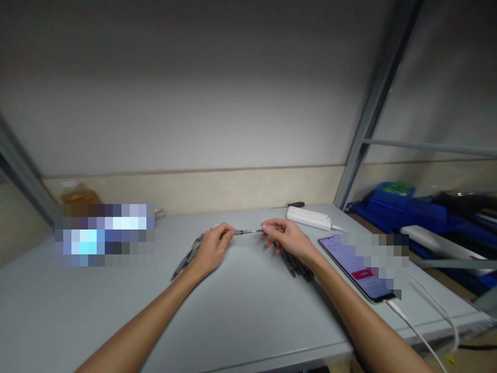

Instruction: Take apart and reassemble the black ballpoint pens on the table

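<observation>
Grey pen (248,232) | left hand (212,248) grip pinches one end | right hand (285,238) grip pinches other | blue bins (392,192): contents unclear

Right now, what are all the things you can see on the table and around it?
pen: one, grey, held in the air between both hands
pens: a few, dark, lying under the right hand
more pens: a few, dark, lying by the left hand
phone: one, screen lit, right side, cable plugged in
white box: one, at the back of the table
screwdriver: one, dark handle, behind the box
table: one, grey
blue bins: far right
left hand: fingers pinch the pen
right hand: fingers pinch the pen's other end
</observation>
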Tool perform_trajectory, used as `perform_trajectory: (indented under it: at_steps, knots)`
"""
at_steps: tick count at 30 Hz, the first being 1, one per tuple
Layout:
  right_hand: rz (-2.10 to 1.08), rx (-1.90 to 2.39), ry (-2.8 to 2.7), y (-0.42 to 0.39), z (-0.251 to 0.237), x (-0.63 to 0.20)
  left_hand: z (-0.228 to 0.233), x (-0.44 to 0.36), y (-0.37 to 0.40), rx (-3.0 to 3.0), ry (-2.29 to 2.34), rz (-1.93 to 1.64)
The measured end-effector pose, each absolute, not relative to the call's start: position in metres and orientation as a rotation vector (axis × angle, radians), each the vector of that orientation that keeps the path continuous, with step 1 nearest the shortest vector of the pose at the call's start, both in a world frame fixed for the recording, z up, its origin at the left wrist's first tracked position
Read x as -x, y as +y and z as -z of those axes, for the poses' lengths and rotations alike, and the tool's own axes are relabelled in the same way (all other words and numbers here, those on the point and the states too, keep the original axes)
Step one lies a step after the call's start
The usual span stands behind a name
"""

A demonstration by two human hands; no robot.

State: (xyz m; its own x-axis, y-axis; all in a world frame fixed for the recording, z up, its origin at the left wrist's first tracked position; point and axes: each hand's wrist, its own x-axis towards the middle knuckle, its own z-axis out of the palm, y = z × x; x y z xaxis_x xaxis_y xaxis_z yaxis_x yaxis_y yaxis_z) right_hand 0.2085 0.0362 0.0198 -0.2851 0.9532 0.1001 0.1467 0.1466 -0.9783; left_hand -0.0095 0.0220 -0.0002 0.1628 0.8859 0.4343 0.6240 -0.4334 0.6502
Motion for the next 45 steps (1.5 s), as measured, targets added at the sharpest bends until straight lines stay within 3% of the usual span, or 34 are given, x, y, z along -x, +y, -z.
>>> perform_trajectory:
  at_steps: [11, 20, 35, 45]
  knots:
    - [-1.246, 1.023, -1.564, 0.040, -0.015, -0.209, 0.000, 0.010, 0.022, -2.052, 1.482, -1.132]
    - [-1.138, 0.977, -1.334, 0.043, -0.017, -0.212, 0.006, 0.012, 0.030, -1.941, 1.276, -1.513]
    - [-1.136, 0.958, -1.463, 0.040, -0.018, -0.211, 0.003, 0.015, 0.028, -2.058, 1.530, -1.310]
    - [-1.121, 0.921, -1.356, 0.043, -0.017, -0.212, 0.007, 0.019, 0.036, -1.839, 1.493, -1.414]
